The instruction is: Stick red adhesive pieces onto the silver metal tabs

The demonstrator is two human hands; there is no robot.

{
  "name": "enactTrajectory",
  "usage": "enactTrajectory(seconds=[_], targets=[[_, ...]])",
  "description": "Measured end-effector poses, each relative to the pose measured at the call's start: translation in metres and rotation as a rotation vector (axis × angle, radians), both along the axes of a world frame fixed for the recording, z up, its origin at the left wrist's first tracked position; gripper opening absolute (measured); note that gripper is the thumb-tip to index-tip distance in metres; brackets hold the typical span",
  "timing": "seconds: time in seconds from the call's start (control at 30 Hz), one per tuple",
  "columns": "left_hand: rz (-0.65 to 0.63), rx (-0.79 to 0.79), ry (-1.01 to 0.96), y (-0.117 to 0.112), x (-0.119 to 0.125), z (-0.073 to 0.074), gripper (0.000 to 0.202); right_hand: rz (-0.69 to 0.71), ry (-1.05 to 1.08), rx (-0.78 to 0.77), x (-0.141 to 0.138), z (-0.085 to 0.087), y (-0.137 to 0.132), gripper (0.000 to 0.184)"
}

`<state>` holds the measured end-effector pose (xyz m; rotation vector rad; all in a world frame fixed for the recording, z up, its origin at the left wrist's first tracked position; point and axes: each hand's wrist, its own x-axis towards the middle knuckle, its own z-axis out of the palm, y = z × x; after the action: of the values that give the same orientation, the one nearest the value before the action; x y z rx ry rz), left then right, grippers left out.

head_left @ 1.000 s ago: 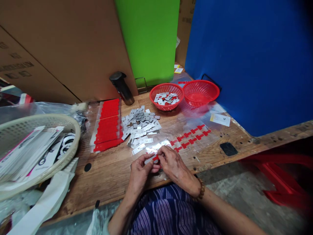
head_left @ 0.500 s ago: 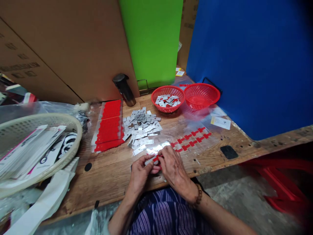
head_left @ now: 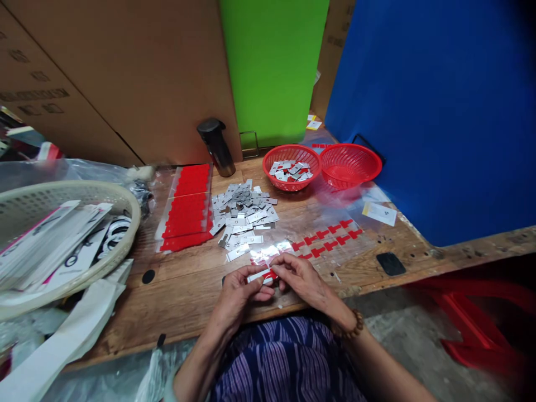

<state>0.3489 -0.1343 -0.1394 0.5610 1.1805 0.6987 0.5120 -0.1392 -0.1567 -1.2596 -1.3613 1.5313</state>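
While the left hand (head_left: pixel 240 287) pinches 1 metal strip (head_left: pixel 257 275) above the table's near edge (head_left: pixel 201 310), the right hand (head_left: pixel 304 282) bends its fingers to 1 red piece (head_left: pixel 270 277) at its end; whether they grip cannot be told. Fitting red to metal seems in hand, probably calling next for firm pressing. Beyond lie 2 rows of red cut-outs (head_left: pixel 330 246), 1 uncountable metal heap (head_left: pixel 245 215), 2 red baskets (head_left: pixel 288 186) and 1 black flask (head_left: pixel 219 149).

Free tbl (head_left: pixel 180 287) btwn cream bskt (head_left: pixel 134 215) & L hand (head_left: pixel 238 291); metal pile (head_left: pixel 243 215) blocks fwd.
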Motion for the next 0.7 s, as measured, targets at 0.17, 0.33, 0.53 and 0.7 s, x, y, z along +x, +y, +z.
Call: enactTrajectory(seconds=[0.17, 0.33, 0.53, 0.7], targets=[[-0.021, 0.016, 0.011, -0.002, -0.002, 0.001, 0.044, 0.012, 0.065, -0.053, -0.002, -0.002, 0.003, 0.023], [-0.029, 0.029, -0.002, -0.003, -0.004, -0.003, 0.043, 0.022, 0.073, -0.074, -0.001, -0.002, 0.004, 0.023], [-0.052, -0.014, -0.048, 0.001, -0.007, 0.003, 0.041, 0.107, 0.064, -0.012, 0.004, 0.005, -0.002, 0.030], [-0.106, -0.045, -0.073, 0.002, -0.009, 0.012, 0.039, 0.107, -0.143, 0.189, 0.008, 0.009, -0.008, 0.022]])
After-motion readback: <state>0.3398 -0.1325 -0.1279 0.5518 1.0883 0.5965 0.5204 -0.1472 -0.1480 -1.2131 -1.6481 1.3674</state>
